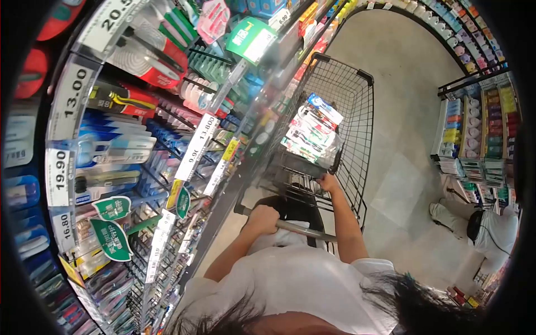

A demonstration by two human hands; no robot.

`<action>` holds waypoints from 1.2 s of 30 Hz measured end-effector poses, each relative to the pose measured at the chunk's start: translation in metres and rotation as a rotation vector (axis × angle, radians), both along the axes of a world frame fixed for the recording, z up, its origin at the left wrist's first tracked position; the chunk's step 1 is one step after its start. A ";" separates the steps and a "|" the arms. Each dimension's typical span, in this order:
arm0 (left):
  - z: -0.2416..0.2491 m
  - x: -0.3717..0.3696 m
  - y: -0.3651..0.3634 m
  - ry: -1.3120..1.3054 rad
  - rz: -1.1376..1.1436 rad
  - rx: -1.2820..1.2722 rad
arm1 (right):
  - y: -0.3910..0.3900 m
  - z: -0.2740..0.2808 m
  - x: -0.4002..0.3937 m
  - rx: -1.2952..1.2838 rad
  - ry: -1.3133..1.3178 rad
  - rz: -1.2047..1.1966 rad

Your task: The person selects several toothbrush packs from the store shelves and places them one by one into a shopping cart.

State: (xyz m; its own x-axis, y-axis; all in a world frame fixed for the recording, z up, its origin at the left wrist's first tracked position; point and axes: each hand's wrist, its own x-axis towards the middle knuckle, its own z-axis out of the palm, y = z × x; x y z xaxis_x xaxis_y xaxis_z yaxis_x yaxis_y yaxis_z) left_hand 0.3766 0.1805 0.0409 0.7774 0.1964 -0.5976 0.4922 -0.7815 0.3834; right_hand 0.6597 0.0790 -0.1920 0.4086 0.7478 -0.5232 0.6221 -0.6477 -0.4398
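L hand point(263, 219) is wrapped round the grey tubular handlebar point(304, 230); R hand point(328, 182) curls at the black rear panel point(306, 165), grip unclear. Glossy multicoloured packets point(312, 131) sit in the black wire-mesh cart point(357, 134). Risk, prob.: uneven steering scrapes the dark shelf edge point(228, 190) alongside. White price tags point(59, 177) read 19.90, 13.00, 16.80; green leaf-shaped signs' point(110, 239) txt illegible.

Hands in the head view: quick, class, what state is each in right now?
Left hand: closed around the cart handle.
Right hand: at the dark cart panel; whether open, closed or holding it cannot be told.
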 end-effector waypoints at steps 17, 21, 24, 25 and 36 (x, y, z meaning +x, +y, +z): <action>-0.008 -0.017 0.010 -0.076 -0.172 -0.026 | 0.017 -0.006 0.000 -0.095 0.044 -0.179; -0.016 0.010 0.015 -0.029 -0.166 -0.034 | 0.068 -0.062 0.034 -0.102 -0.017 -0.193; -0.026 0.033 0.020 0.033 -0.090 -0.111 | 0.104 -0.113 0.052 -0.149 -0.080 0.015; -0.024 0.042 0.022 0.052 -0.069 -0.132 | 0.117 -0.128 0.055 -0.209 -0.003 -0.012; -0.031 0.153 0.066 -0.034 0.025 -0.128 | 0.194 -0.191 0.166 -0.297 -0.123 0.079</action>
